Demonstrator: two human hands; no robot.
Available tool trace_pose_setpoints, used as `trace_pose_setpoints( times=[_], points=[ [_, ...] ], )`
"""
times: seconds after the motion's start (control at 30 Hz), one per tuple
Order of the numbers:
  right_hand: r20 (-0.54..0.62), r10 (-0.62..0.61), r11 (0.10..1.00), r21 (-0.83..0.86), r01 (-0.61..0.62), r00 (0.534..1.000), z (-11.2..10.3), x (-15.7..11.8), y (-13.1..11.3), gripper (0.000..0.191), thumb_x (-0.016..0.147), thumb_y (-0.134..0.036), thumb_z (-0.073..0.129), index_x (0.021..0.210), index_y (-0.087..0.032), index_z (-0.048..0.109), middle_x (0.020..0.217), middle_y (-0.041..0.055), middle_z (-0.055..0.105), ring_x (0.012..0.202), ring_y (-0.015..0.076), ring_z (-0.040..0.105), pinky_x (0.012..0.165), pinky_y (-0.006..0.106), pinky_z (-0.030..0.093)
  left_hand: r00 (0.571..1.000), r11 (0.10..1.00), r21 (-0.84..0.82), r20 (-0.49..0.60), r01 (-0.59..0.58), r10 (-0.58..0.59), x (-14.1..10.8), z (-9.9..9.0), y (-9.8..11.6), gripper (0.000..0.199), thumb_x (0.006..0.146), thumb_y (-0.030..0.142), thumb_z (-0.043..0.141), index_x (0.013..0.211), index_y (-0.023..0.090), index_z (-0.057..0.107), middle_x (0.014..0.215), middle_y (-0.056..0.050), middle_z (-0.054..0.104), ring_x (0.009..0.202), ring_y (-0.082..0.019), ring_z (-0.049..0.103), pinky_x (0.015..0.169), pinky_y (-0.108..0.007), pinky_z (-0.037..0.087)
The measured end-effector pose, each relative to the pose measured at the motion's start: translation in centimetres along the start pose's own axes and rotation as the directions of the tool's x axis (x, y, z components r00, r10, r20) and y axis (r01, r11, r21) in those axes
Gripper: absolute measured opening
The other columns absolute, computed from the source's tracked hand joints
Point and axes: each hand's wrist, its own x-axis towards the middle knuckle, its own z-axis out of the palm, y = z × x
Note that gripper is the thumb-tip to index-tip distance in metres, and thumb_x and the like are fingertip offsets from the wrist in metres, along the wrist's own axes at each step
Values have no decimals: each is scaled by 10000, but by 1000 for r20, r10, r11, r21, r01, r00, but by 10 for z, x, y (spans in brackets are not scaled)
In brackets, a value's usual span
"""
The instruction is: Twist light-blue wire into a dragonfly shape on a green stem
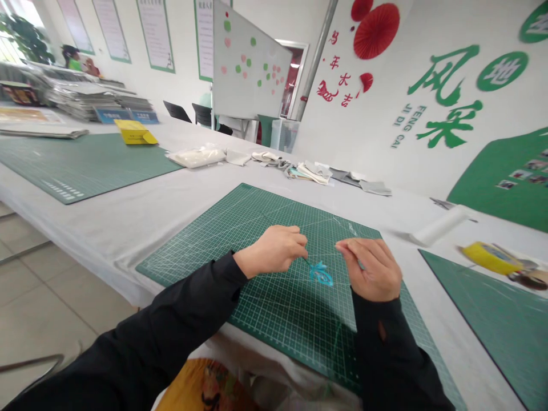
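Observation:
My left hand (276,250) is closed above the green cutting mat, gripping a thin dark stem. At the end of that stem hangs a small bright blue looped ornament (321,275), a bit like a flower or butterfly, over the mat. To its right, my right hand (373,268) is raised with thumb and forefinger pinched together. Whatever it may hold is too fine to make out. A gap separates the right hand from the ornament. Beneath both hands lies the gridded green cutting mat (265,308).
Cloth scraps (308,172) and a white packet (197,156) lie across the table. Left are another cutting mat (85,165), a yellow box (135,132) and stacked papers (81,94). A white roll (440,225), a yellow object (490,258) and a third mat (492,319) are right.

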Motion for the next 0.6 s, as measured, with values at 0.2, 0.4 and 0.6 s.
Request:
trace_pose_setpoints(
  times=[0.2,0.4,0.6],
  points=[
    [-72,299,952,91,-292,952,4,-3,0,79,811,-185,622,739,-193,653,707,14,661,586,120,525,548,261,426,996,744,-665,1,70,-93,2,-10,5,152,827,155,583,841,175,733,820,-39,676,818,-122,573,769,-243,436],
    [53,458,857,237,-457,887,15,-11,-3,103,818,-232,614,734,-179,642,677,-5,605,531,94,452,532,249,405,955,355,-930,-17,94,-297,2,-5,-5,80,721,190,710,788,164,745,798,-49,654,728,-115,578,676,-252,449],
    [83,484,832,265,-487,871,19,-13,-10,124,821,-246,599,727,-179,644,639,-16,569,503,86,420,511,247,384,815,134,-991,-61,20,-577,5,4,-8,106,651,214,766,735,157,735,686,-2,593,536,-47,486,455,-178,344]
  ],
)
